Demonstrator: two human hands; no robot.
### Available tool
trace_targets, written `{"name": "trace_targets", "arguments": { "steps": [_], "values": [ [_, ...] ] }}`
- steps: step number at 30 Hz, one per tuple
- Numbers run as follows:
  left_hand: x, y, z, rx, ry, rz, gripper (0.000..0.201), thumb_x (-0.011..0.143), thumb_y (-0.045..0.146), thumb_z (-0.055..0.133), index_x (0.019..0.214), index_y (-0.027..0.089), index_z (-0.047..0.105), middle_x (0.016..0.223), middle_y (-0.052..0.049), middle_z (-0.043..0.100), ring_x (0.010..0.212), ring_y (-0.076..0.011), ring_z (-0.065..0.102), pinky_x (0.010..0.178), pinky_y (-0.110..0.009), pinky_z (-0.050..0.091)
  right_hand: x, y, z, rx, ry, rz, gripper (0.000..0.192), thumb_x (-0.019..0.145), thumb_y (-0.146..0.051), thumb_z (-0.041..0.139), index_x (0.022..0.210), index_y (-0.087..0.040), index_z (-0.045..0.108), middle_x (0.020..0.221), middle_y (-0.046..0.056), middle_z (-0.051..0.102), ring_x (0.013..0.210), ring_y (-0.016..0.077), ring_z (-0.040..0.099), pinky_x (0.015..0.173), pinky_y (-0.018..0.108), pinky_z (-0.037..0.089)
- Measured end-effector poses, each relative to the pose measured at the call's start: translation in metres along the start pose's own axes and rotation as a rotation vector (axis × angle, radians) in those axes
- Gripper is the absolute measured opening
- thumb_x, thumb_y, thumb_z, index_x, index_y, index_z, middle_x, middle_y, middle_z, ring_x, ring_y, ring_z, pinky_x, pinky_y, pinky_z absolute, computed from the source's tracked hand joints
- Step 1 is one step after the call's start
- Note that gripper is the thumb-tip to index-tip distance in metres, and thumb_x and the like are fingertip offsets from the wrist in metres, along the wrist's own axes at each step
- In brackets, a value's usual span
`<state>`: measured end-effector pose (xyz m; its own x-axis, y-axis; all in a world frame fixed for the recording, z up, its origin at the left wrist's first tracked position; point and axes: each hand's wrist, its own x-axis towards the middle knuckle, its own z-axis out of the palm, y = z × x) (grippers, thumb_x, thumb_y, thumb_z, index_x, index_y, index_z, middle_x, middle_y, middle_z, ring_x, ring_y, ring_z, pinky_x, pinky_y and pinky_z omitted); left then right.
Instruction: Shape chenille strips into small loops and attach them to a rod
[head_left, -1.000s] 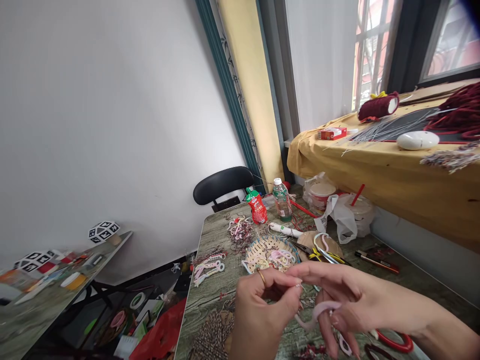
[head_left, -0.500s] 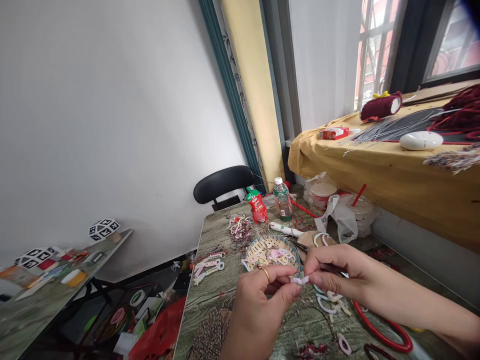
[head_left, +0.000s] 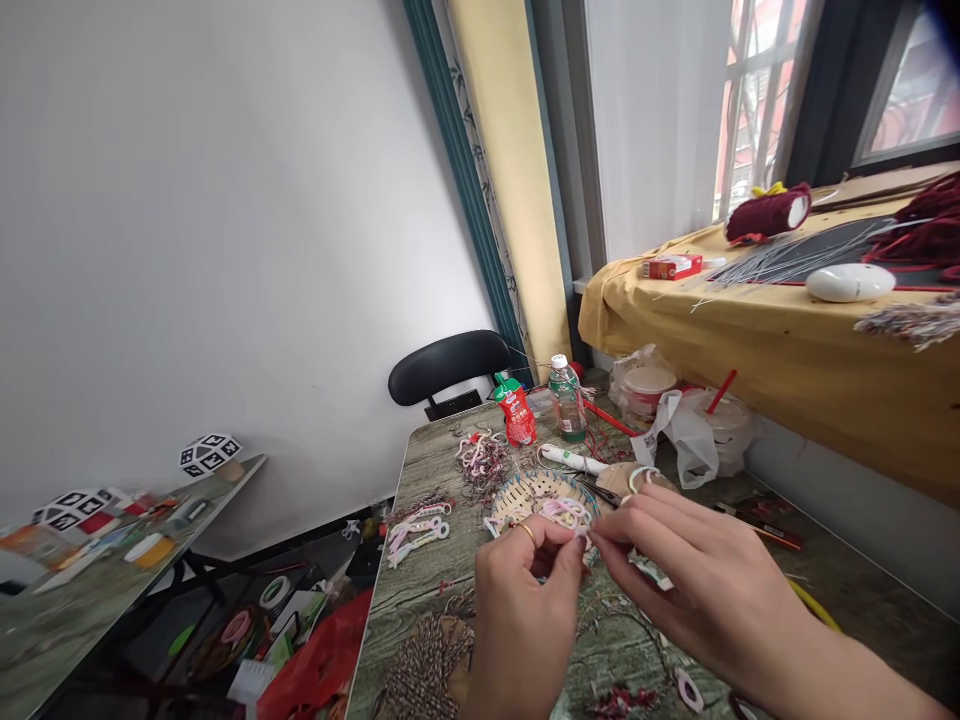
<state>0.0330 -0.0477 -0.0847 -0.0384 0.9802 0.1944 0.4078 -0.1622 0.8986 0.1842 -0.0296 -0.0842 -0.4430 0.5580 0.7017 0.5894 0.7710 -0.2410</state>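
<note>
My left hand (head_left: 525, 610) and my right hand (head_left: 697, 590) meet fingertip to fingertip low over the wood-patterned table (head_left: 420, 600). Between them they pinch a small pale piece of cord, almost wholly hidden by the fingers. A gold ring (head_left: 528, 531) sits on a left finger. Just behind the fingertips stands a round woven basket (head_left: 525, 492) holding pink, white and yellow cord loops (head_left: 564, 512). More pale loops (head_left: 417, 532) lie on the table to the left, and a bundle of brown-and-white twine (head_left: 421, 668) lies near the front edge.
At the table's far end are a water bottle (head_left: 566, 400), a red pouch (head_left: 516, 412), a black chair (head_left: 448, 365) and plastic bags with cups (head_left: 679, 415). A yellow-draped ledge (head_left: 787, 350) runs along the right. A side table (head_left: 112, 560) stands at left, with clutter on the floor.
My right hand moved up from the table and in toward my left. A pink loop it held a second ago is gone. The red ring on the table is now hidden.
</note>
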Motion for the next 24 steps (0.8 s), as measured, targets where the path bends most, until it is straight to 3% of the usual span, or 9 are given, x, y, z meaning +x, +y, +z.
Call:
{"name": "trace_targets", "arguments": {
  "steps": [2, 5, 8, 11, 16, 24],
  "values": [
    [-0.001, 0.000, 0.004, -0.055, 0.057, -0.006, 0.018, 0.081, 0.026, 0.053, 0.069, 0.015, 0.061, 0.064, -0.004, 0.062, 0.062, -0.0158, 0.056, 0.060, -0.027, 0.045, -0.006, -0.008, 0.004, 0.140, 0.024, 0.132, 0.011, 0.087, -0.016, 0.046, 0.081, -0.018, 0.055, 0.065, 0.001, 0.059, 0.057, 0.0144, 0.052, 0.055, 0.026, 0.039],
    [-0.004, 0.001, 0.010, -0.208, 0.108, -0.042, 0.015, 0.080, 0.027, 0.056, 0.071, 0.015, 0.060, 0.065, -0.004, 0.061, 0.063, -0.0155, 0.057, 0.060, -0.026, 0.046, -0.011, -0.014, 0.010, 0.480, -0.046, 0.486, 0.013, 0.090, -0.026, 0.043, 0.099, -0.020, 0.050, 0.058, -0.004, 0.057, 0.051, 0.0129, 0.052, 0.050, 0.023, 0.040],
    [-0.006, 0.002, 0.013, -0.393, 0.119, -0.076, 0.011, 0.076, 0.025, 0.060, 0.072, 0.014, 0.060, 0.065, -0.003, 0.063, 0.062, -0.0143, 0.058, 0.059, -0.024, 0.047, -0.012, -0.013, 0.015, 0.733, -0.121, 0.706, 0.018, 0.087, -0.035, 0.044, 0.092, -0.019, 0.052, 0.053, -0.004, 0.054, 0.050, 0.0129, 0.049, 0.048, 0.023, 0.039],
    [-0.007, 0.003, 0.013, -0.482, 0.106, -0.090, 0.009, 0.073, 0.022, 0.064, 0.071, 0.013, 0.062, 0.065, -0.003, 0.063, 0.061, -0.0133, 0.058, 0.060, -0.023, 0.047, -0.009, -0.010, 0.015, 0.795, -0.164, 0.763, 0.021, 0.083, -0.035, 0.047, 0.072, -0.019, 0.054, 0.052, -0.004, 0.050, 0.050, 0.0117, 0.045, 0.048, 0.022, 0.035],
    [-0.006, 0.005, 0.010, -0.535, 0.025, -0.079, 0.009, 0.072, 0.015, 0.060, 0.078, 0.014, 0.065, 0.069, -0.003, 0.063, 0.064, -0.0124, 0.056, 0.061, -0.022, 0.046, -0.008, -0.010, 0.012, 0.712, -0.164, 0.778, 0.020, 0.082, -0.033, 0.047, 0.068, -0.020, 0.053, 0.049, -0.006, 0.043, 0.047, 0.0105, 0.037, 0.045, 0.022, 0.029],
    [0.007, 0.000, 0.002, -0.320, -0.082, 0.079, 0.007, 0.076, 0.019, 0.061, 0.074, 0.016, 0.067, 0.072, -0.002, 0.063, 0.067, -0.0120, 0.055, 0.060, -0.021, 0.045, -0.007, -0.014, 0.009, 0.734, -0.143, 0.800, 0.022, 0.080, -0.035, 0.048, 0.064, -0.020, 0.051, 0.042, -0.007, 0.046, 0.040, 0.0093, 0.040, 0.043, 0.021, 0.028]
  ]
}}
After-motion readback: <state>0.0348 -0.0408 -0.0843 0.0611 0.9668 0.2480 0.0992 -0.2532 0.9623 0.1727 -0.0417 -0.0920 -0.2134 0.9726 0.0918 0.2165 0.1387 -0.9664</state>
